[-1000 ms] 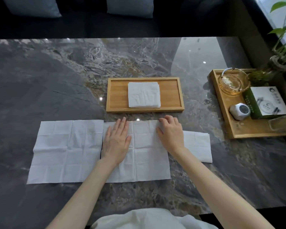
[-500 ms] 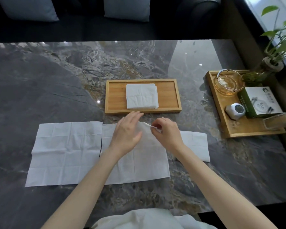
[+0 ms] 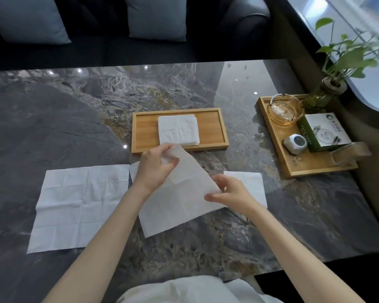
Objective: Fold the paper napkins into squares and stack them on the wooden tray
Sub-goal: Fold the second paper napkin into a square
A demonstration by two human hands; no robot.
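Napkin (image 3: 179,200) is pinched in both your hands: your left hand (image 3: 154,166) grips its far corner between thumb and fingers, lifted off the table (image 3: 53,119), and your right hand (image 3: 230,193) nips its right edge. The sheet hangs tilted between the two grips, its near corner trailing down toward you; whether that corner touches the table you cannot tell.

Just beyond your left grip sits the tray (image 3: 144,132), and in it a stack (image 3: 178,130) of folded napkins, near its middle, with bare wood on both sides. The held corner overlaps the tray's near rim in the view, so a bit of that rim is hidden.

Well to the right of your right grip stands a second tray (image 3: 311,169). It holds a glass bowl (image 3: 286,111), a small white gadget (image 3: 294,144), a green-and-white box (image 3: 322,132) and a clear stand (image 3: 350,153); the print on the box is too small to read. A plant (image 3: 346,62) in a jar rises at its far corner, blurred.

Left of your left grip an open sheet (image 3: 79,206) lies flat. Behind your right hand another sheet (image 3: 249,182) shows only in part, the rest covered by the hand and the held napkin. A sliver of white also peeks out beside your left wrist; you cannot tell which sheet it belongs to. Two cushions (image 3: 155,17) are cut off at the top.
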